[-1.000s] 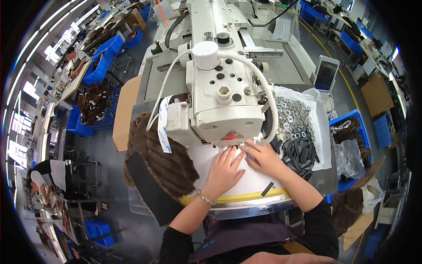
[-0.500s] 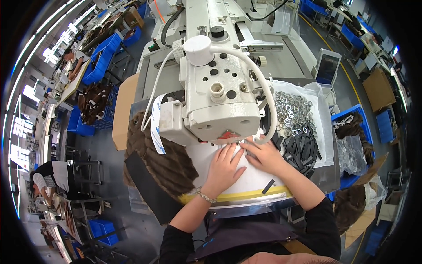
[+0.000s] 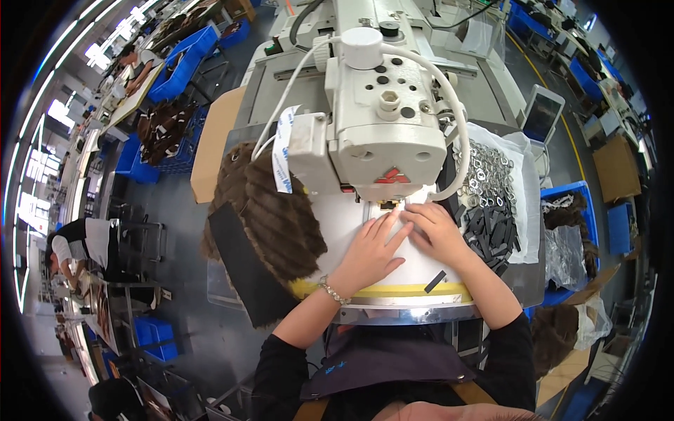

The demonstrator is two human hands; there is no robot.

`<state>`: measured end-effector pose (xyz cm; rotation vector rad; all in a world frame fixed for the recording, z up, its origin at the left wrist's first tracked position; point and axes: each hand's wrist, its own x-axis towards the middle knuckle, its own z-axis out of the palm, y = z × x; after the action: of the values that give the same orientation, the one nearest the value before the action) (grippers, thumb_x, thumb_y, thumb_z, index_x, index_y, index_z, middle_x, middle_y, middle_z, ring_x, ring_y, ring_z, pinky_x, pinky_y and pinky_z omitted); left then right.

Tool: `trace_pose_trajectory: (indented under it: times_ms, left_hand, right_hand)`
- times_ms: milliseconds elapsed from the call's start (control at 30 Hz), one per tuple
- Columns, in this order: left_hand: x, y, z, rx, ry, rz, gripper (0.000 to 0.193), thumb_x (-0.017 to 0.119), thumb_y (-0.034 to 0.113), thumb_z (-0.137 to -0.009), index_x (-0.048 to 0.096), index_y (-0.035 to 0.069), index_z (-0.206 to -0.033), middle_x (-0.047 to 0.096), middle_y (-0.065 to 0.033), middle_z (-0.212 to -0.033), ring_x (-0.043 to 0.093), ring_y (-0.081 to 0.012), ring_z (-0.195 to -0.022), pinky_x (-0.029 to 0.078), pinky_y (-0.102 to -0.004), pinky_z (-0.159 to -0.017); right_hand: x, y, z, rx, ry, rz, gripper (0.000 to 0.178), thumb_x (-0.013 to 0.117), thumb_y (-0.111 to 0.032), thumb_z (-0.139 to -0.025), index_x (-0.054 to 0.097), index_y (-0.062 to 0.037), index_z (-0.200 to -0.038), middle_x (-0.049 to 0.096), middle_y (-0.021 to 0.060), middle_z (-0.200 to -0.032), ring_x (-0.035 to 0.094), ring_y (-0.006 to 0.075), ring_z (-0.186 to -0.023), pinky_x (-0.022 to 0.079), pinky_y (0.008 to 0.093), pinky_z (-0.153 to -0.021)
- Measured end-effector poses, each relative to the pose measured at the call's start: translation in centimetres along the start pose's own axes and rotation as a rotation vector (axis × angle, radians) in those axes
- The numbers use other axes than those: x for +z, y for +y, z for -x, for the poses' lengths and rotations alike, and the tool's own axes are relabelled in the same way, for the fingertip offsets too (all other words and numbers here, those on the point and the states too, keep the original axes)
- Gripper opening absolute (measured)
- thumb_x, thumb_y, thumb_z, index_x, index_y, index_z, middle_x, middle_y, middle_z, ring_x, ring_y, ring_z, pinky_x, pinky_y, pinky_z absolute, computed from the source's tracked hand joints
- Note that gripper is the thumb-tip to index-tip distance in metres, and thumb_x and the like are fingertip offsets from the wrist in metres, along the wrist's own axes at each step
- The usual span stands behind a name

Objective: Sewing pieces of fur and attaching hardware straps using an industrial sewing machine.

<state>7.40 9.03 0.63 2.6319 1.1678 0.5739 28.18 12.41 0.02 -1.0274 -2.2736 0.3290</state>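
A worker's left hand (image 3: 372, 249) and right hand (image 3: 437, 235) meet under the head of a white industrial sewing machine (image 3: 390, 151), fingers extended on the white worktop (image 3: 411, 270); whether either grip is closed on anything at the fingertips cannot be told. Brown fur (image 3: 277, 217) lies at left; metal rings (image 3: 484, 165) and black strips (image 3: 489, 235) are heaped at right.

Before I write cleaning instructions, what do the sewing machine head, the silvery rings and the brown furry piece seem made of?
Sewing machine head: probably painted metal, off-white and semi-gloss, with soft highlights.
Silvery rings: likely polished metal, from their bright glints.
Brown furry piece: fur, real or imitation unclear; soft pile lies in ridged bands.
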Motion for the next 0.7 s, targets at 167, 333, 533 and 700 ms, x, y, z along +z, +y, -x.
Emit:
trace_pose_trajectory:
  times_ms: [167,333,533,700]
  left_hand:
    - [-2.3,1.0,1.3,0.071,0.050,-0.129,0.062,0.072,0.028,-0.078,0.052,0.015,-0.135,0.047,-0.0145,-0.138,0.045,-0.0300,-0.128,0.037,-0.0453,-0.105]
    - [-3.9,-1.4,7.1,-0.413,0.444,-0.174,0.064,0.074,0.025,-0.076,0.052,0.008,-0.134,0.046,-0.0198,-0.140,0.045,-0.0360,-0.125,0.034,-0.0468,-0.104]
    - [-4.2,-3.5,15.0,-0.839,0.429,-0.307,0.071,0.070,0.031,-0.083,0.040,0.009,-0.144,0.030,-0.0251,-0.149,0.030,-0.0420,-0.137,0.027,-0.0533,-0.108]
    - [-4.1,-3.6,15.9,-1.131,0.421,-0.220,0.075,0.063,0.038,-0.088,0.029,0.013,-0.149,0.013,-0.0268,-0.156,0.011,-0.0450,-0.145,0.011,-0.0724,-0.105]
  right_hand:
    - [0.1,-0.1,0.1,-0.093,0.074,-0.034,0.026,0.069,-0.004,-0.077,0.067,-0.0070,-0.103,0.067,0.0064,-0.093,0.065,0.0247,-0.089,0.049,0.0407,-0.090]
    - [0.0,-0.1,0.5,-0.120,0.121,-0.008,0.022,0.069,-0.001,-0.076,0.068,-0.0069,-0.097,0.066,0.0046,-0.081,0.064,0.0213,-0.077,0.051,0.0380,-0.086]
    - [0.2,-0.5,0.0,-0.141,0.091,0.004,0.020,0.068,0.000,-0.076,0.068,-0.0062,-0.095,0.063,0.0058,-0.076,0.062,0.0237,-0.072,0.051,0.0372,-0.080]
    - [0.2,-0.3,-0.3,-0.094,0.126,-0.003,0.020,0.068,0.001,-0.075,0.068,-0.0053,-0.094,0.060,0.0073,-0.072,0.060,0.0268,-0.071,0.049,0.0373,-0.074]
